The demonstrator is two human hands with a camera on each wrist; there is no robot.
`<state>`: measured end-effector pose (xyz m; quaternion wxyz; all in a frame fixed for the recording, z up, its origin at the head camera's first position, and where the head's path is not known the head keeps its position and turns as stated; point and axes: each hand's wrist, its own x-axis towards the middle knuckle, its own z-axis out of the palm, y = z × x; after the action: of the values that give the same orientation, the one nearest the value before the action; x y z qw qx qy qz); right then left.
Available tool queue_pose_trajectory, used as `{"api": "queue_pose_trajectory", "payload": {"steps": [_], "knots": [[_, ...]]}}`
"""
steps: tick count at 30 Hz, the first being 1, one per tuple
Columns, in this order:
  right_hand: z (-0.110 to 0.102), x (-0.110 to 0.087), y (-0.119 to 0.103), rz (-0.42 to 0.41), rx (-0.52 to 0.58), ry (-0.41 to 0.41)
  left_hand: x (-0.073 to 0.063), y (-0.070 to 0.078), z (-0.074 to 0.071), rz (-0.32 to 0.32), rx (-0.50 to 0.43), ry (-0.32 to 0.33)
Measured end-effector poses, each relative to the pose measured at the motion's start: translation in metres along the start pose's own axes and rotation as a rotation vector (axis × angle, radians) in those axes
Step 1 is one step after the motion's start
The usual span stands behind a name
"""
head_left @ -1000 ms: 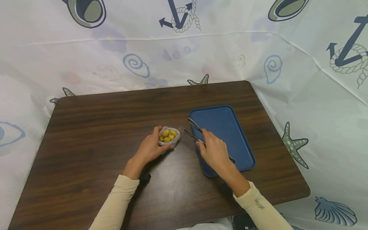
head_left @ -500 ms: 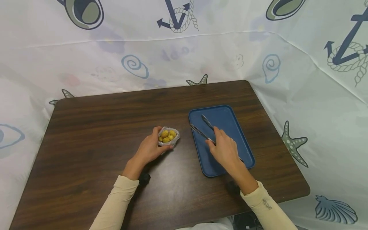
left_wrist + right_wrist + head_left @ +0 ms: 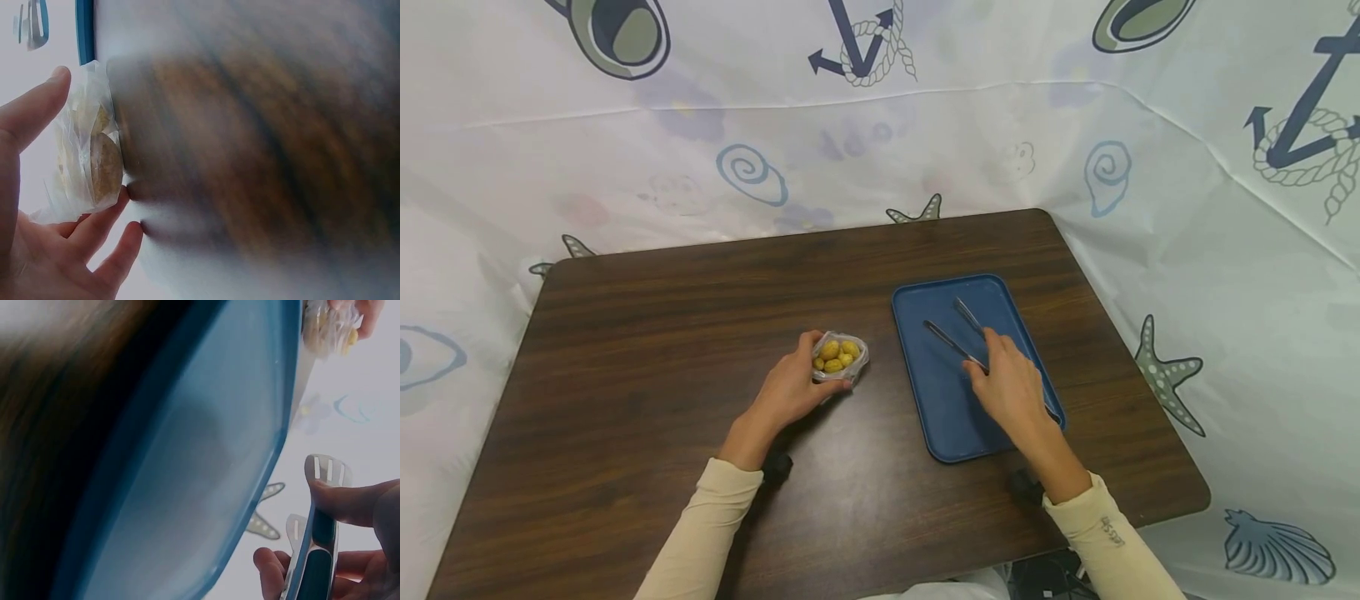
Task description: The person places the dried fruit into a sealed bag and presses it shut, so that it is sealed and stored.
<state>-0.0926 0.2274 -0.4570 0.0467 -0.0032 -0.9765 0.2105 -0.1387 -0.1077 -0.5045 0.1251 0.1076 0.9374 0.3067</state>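
My left hand (image 3: 786,387) holds a small clear plastic bag (image 3: 860,367) near the middle of the table, thumb on the near side and fingers round the far side. Inside the open bag lie several small yellow oval pieces (image 3: 830,350), like baby potatoes. Over the blue tray (image 3: 932,417), my right hand (image 3: 1011,383) grips a pair of metal tongs (image 3: 951,342), whose two arms are spread and point away from me. Nothing shows between their tips. In the right wrist view the tongs (image 3: 317,569) have slotted heads and dark grip panels, with the thumb on one arm and fingers on the other.
A dark wood-grain table (image 3: 662,333) carries the tray on its right side, with a raised rim around it. Behind and beside the table hangs a white curtain (image 3: 970,150) printed with anchors, shells and starfish. Dark straps or devices (image 3: 777,467) sit at the wrists.
My right hand has moved right with the tongs, from the gap beside the bag to over the tray's middle. The left hand and bag have stayed in place.
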Motion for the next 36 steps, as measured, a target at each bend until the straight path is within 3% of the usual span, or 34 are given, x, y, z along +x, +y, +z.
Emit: {"api": "queue_pose_trajectory", "payload": {"steps": [36], "knots": [[-0.015, 0.015, 0.075, 0.214, -0.025, 0.025, 0.0, -0.002, 0.0, -0.005, -0.014, -0.002]]}}
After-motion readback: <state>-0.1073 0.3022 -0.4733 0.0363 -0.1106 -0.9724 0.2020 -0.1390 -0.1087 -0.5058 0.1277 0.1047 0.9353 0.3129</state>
